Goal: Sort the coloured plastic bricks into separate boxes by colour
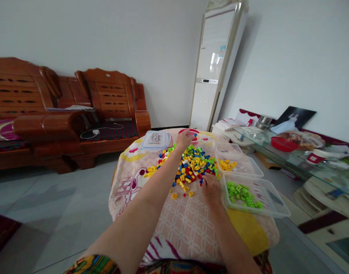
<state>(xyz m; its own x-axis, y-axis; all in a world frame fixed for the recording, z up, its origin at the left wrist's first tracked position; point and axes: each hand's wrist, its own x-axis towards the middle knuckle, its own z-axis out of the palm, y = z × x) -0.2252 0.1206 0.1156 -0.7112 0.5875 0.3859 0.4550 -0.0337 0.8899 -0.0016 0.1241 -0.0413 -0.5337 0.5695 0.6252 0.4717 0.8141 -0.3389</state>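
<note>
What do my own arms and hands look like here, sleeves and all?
The left hand and right hand wear no gloves, and both wrists look free of watch or band. A sleeve patterned in green, yellow, red and dark tones ends near the left elbow. No right sleeve can be made out. Rings are too small to tell.

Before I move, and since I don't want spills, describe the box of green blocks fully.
The box looks like clear plastic: rectangular, open-topped, rimmed. It sits upright on the tablecloth, its right end apparently past the cloth's edge. Green blocks gather toward its left. The yellow-block box is just beyond; the right hand is nearby.
</note>
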